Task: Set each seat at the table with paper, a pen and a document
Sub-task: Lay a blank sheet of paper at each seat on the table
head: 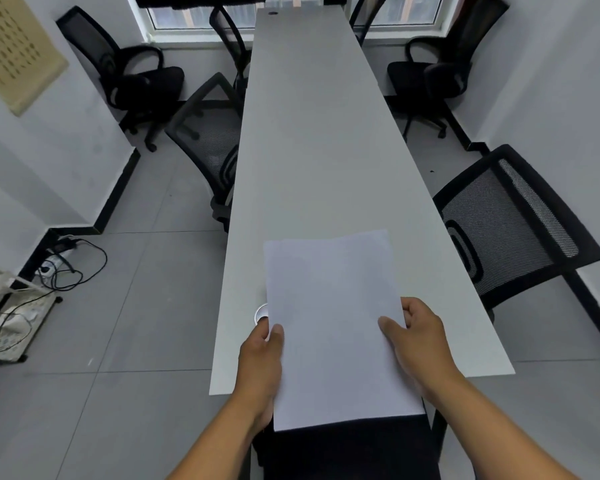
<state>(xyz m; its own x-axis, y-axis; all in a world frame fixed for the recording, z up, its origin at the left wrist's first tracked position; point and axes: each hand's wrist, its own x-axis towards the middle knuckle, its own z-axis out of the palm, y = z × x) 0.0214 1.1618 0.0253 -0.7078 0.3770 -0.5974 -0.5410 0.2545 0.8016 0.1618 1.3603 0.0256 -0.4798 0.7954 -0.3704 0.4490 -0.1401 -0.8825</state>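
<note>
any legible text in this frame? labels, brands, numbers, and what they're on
Nothing can be read.
Wall hanging, upper left: rows of dark marks, too blurred to read.
Paper gripped by left hand and right hand: visible face looks blank.
Table: no markings visible.
Bag on the floor at left: faint pattern, no legible words.
Chairs and power strip: no label discernible.

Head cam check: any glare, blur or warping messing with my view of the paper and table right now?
Head view: soft, even light, no glare on the table; the paper reads blank and slightly washed out; left hand and right hand sharp; wide-angle warping bends walls and chairs at the edges.
</note>
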